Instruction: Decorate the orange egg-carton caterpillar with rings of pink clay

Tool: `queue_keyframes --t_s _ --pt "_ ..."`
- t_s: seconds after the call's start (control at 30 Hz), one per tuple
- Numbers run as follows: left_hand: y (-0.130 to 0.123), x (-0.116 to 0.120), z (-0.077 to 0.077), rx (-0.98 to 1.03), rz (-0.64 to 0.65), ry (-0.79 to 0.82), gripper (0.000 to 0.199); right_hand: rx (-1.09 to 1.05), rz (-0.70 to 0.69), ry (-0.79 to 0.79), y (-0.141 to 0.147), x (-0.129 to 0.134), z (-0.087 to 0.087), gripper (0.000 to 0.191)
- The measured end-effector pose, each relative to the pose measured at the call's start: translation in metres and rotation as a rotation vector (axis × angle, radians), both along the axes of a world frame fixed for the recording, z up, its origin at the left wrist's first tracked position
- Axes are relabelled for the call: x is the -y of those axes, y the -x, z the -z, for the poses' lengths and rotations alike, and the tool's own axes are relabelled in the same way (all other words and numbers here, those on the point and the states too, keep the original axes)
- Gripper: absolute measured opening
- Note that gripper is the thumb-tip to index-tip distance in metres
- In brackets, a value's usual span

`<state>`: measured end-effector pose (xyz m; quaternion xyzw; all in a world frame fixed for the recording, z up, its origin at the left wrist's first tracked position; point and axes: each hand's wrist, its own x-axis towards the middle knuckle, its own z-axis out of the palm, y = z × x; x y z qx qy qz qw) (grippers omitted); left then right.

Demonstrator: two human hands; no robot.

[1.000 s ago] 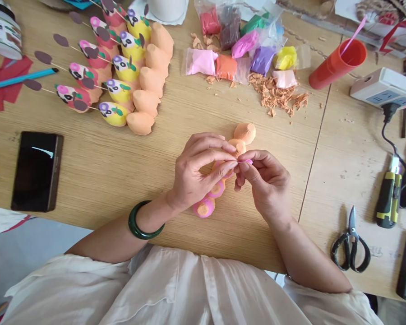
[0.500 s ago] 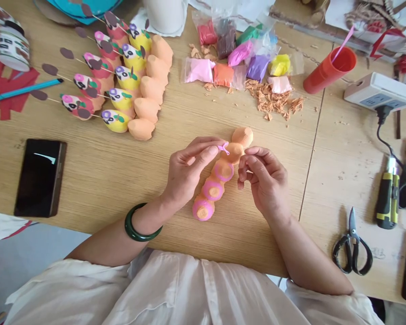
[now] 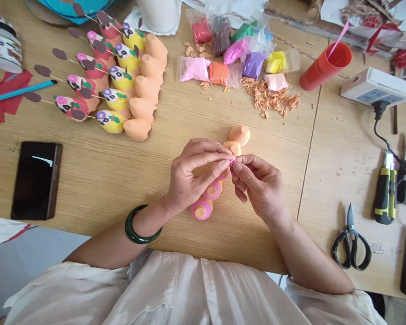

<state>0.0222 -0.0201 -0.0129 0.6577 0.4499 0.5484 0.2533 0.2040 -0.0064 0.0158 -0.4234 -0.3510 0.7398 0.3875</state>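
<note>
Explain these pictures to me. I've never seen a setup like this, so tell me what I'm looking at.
There's no machine here, just a person's bare hands, filmed by one head-worn camera looking down. The left hand, wearing a green bangle, and the right hand pinch a small pink strip against an orange segmented figure with pink rings. On the wooden table lie rows of painted figures, bags of coloured clay, a phone and scissors.

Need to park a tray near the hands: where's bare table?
Bare wood lies between the black phone and the left hand, and between the right hand and the black-handled scissors. Crowded: the rows of painted figures and the bagged clay, top of view.
</note>
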Motion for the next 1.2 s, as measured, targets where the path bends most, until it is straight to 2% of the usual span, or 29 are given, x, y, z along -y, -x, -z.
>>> queue_keyframes --t_s 0.17,0.27,0.37,0.53,0.77,0.97,1.1,1.2 --pt "0.0024 -0.0036 0.0005 -0.305 -0.066 -0.212 0.017 0.012 0.022 0.015 0.0005 -0.0012 -0.0033 0.042" --pt "0.0024 -0.0041 0.0018 -0.409 -0.070 -0.312 0.026 0.036 0.037 0.015 0.0014 -0.0013 -0.0012 0.041" --pt "0.0010 -0.0035 0.0030 -0.378 -0.065 -0.321 0.032 0.039 0.059 0.012 0.0020 -0.0019 0.0016 0.040" --pt "0.0006 -0.0028 0.0039 -0.291 -0.047 -0.213 0.028 0.018 0.037 0.024 0.0022 -0.0031 0.0017 0.043" --pt "0.0018 -0.0021 0.0057 -0.329 -0.043 -0.256 0.036 0.125 0.049 -0.054 0.0015 0.0000 0.0033 0.040" --pt "0.0049 -0.0030 -0.0001 -0.269 -0.061 -0.154 0.025 0.128 0.084 -0.045 0.0014 -0.0024 0.0046 0.043" --pt "0.0044 -0.0044 0.0010 -0.218 -0.051 -0.162 0.023 0.077 0.055 -0.023 0.0016 -0.0026 0.0029 0.042" --pt "0.0034 -0.0046 0.0041 -0.284 -0.062 -0.213 0.025 0.065 0.059 -0.018 0.0019 -0.0017 0.0007 0.043"
